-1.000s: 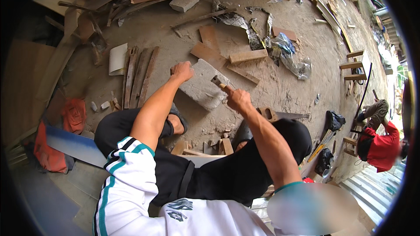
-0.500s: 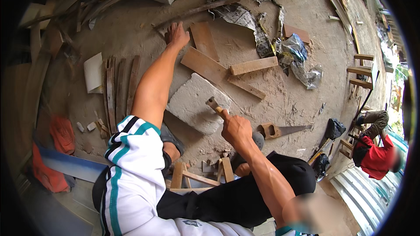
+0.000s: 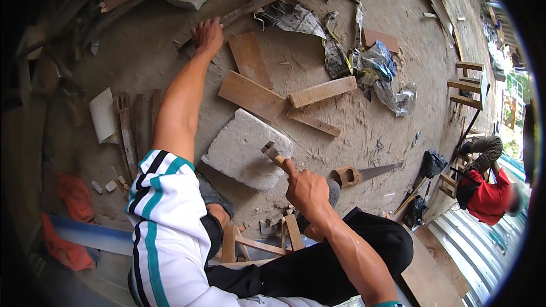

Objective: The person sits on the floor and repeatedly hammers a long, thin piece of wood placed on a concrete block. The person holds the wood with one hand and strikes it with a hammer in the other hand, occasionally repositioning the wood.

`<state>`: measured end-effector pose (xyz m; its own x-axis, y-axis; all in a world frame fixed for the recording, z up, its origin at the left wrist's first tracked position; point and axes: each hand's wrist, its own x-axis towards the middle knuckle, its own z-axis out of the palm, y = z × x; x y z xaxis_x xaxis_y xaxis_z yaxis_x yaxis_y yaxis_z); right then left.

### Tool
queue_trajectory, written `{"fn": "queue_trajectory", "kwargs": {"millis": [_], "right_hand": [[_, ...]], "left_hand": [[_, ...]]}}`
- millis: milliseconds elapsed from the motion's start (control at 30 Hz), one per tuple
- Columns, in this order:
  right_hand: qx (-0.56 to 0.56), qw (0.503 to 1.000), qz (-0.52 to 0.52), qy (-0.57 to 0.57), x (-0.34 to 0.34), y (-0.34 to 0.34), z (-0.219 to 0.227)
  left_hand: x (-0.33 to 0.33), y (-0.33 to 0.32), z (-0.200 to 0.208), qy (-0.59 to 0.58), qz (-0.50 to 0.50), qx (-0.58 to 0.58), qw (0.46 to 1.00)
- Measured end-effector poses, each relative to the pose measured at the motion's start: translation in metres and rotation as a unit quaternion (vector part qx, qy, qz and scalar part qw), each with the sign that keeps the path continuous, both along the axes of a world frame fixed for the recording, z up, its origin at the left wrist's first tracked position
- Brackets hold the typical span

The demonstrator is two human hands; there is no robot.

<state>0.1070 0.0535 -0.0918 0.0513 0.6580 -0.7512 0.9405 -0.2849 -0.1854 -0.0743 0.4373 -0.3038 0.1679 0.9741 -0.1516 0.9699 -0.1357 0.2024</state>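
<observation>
My left hand (image 3: 208,37) reaches far forward, its fingers closed over a long narrow wooden strip (image 3: 250,7) near the strip's left end. The fingertips are partly hidden behind the hand. My right hand (image 3: 307,192) is wrapped round the wooden handle of a hammer (image 3: 272,152). The hammer's metal head is over the right part of a pale concrete block (image 3: 242,150) on the ground between my feet. Beyond the block lie flat brown boards (image 3: 250,92), one overlapping another, and a thicker wood piece (image 3: 323,91).
A handsaw (image 3: 364,174) lies right of my right hand. Crumpled newspaper and plastic (image 3: 378,68) are beyond it. Upright wood strips (image 3: 128,131) and an orange cloth (image 3: 74,199) are at left. A wooden frame (image 3: 259,245) is by my feet. A person in red (image 3: 488,196) sits at far right.
The whole view has shifted and turned slightly. My left hand stays at the strip's left end, and that end sits lower left in the picture. The hammer stays over the block in my right hand.
</observation>
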Motion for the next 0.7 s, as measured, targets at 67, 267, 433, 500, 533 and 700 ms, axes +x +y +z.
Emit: {"fn": "queue_trajectory", "kwargs": {"millis": [67, 267, 433, 500, 533, 700], "right_hand": [[0.010, 1.000, 0.000, 0.003, 0.003, -0.006, -0.003], [0.049, 0.999, -0.004, 0.011, 0.007, -0.026, -0.007], [0.096, 0.994, -0.025, 0.036, -0.003, -0.048, -0.015], [0.154, 0.987, -0.042, 0.032, 0.003, -0.066, -0.038], [0.182, 0.982, -0.048, 0.031, 0.005, -0.072, -0.043], [-0.011, 0.940, -0.282, 0.190, 0.007, -0.075, 0.021]], "left_hand": [[-0.005, -0.011, 0.011, -0.034, -0.002, 0.012, 0.999], [-0.030, -0.071, 0.102, -0.074, 0.013, -0.082, 0.994], [-0.058, -0.141, 0.173, -0.046, -0.023, -0.073, 0.996], [-0.042, -0.179, 0.208, -0.041, -0.061, -0.058, 0.996], [-0.039, -0.198, 0.223, -0.037, -0.077, -0.051, 0.995], [-0.059, -0.255, 0.244, -0.186, -0.056, -0.045, 0.980]]}}
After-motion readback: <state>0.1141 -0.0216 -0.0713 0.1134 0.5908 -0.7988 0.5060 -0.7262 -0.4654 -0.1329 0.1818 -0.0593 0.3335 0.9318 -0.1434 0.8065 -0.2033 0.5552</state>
